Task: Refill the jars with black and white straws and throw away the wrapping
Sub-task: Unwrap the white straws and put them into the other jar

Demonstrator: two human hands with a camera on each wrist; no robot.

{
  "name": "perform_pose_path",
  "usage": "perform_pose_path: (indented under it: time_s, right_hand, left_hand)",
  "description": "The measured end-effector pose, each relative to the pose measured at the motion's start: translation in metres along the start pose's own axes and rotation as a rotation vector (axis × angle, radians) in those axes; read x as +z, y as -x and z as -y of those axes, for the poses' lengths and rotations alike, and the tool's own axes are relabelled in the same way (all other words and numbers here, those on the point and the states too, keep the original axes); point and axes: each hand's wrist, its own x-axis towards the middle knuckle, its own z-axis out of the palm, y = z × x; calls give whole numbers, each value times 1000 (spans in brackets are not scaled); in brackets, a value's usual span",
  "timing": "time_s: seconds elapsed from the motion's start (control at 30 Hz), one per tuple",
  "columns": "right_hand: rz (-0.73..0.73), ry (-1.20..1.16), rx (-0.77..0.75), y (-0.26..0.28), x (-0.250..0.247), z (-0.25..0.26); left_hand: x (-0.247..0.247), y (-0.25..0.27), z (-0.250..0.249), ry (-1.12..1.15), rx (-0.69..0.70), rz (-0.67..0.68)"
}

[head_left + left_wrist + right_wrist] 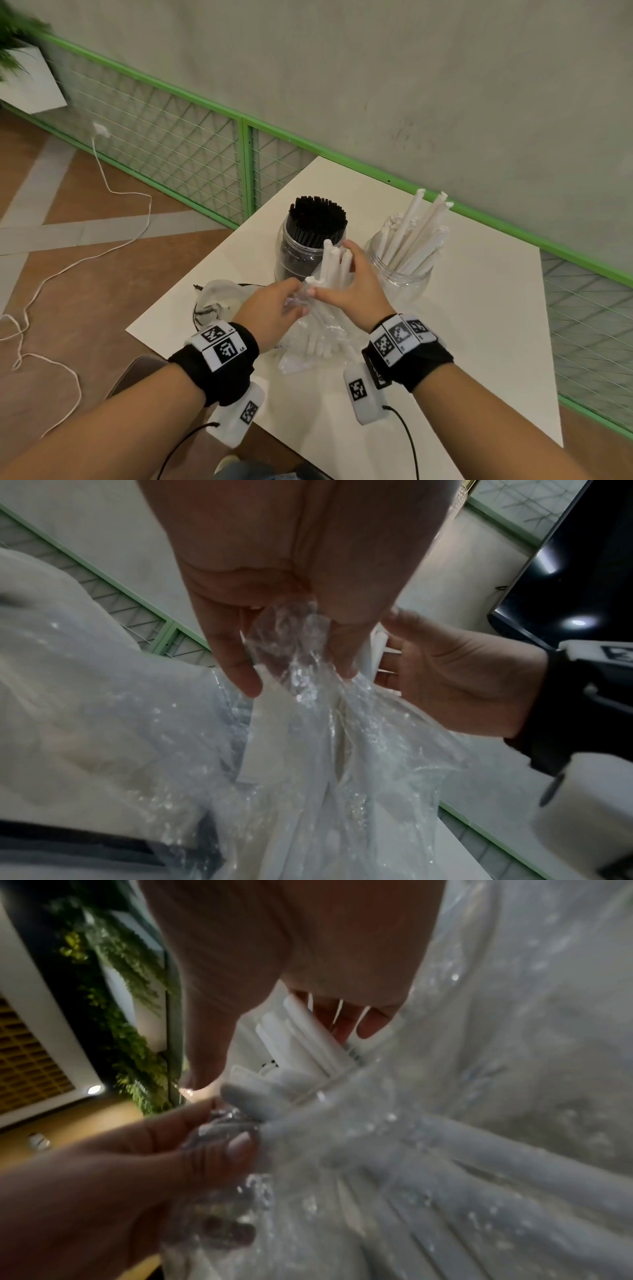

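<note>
On the white table (479,308) stand a clear jar packed with black straws (313,236) and a second clear jar (400,267) holding several white straws. In front of them a clear plastic wrapping (318,339) holds a bundle of white straws (334,265) that sticks up out of its mouth. My left hand (277,308) pinches the bunched rim of the wrapping (291,647). My right hand (352,284) curls round the white straws (301,1034) above the wrapping's mouth.
A crumpled empty plastic bag (215,298) lies at the table's left edge. A green-framed wire fence (205,147) runs along the wall behind the table. A white cable (102,219) trails over the brown floor at left. A dark chair seat (137,373) shows below the table.
</note>
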Motion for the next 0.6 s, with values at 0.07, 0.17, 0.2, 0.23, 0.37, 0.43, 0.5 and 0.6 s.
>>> perform_pose_path:
  time_s: [0.07, 0.17, 0.2, 0.23, 0.37, 0.43, 0.5, 0.6]
  right_hand:
    - [35, 88, -25, -2, 6, 0]
    - [30, 159, -36, -4, 11, -7]
    - [27, 146, -45, -2, 11, -9]
    - [23, 127, -62, 0, 10, -10]
    - [39, 83, -71, 5, 1, -9]
    - [31, 52, -42, 3, -4, -9]
    - [-27, 23, -19, 2, -4, -10]
    - [-171, -31, 38, 2, 2, -12]
  left_hand:
    - [1, -1, -1, 39, 26, -6]
    - [3, -3, -1, 36, 50, 0]
    - [3, -4, 0, 30, 49, 2]
    - [4, -4, 1, 27, 44, 0]
    - [4, -7, 3, 19, 51, -22]
    - [5, -8, -2, 23, 75, -38]
    - [7, -9, -6, 30, 90, -52]
    - [9, -10, -7, 46, 96, -82]
